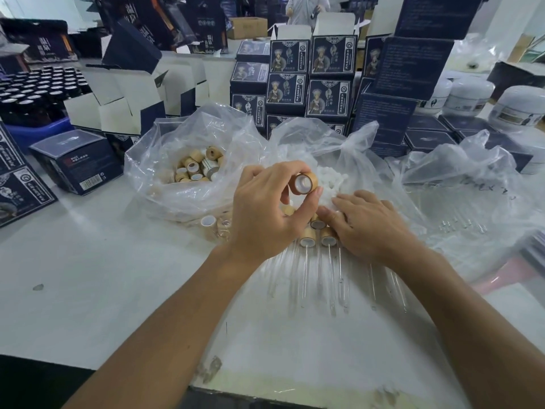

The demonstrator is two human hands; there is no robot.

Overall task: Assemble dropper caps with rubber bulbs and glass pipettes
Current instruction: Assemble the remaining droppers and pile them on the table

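dropper cap is light and rigid: your left hand pinches its sides; your right hand lies flat, fingers relaxed, over soft bulbs; brittle glass pipettes beneath.

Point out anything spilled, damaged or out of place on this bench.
Some wooden caps lie on the table outside their bag, beside the left hand, which holds one cap. Small dull smudges mark the table near its front edge. Nothing looks broken.
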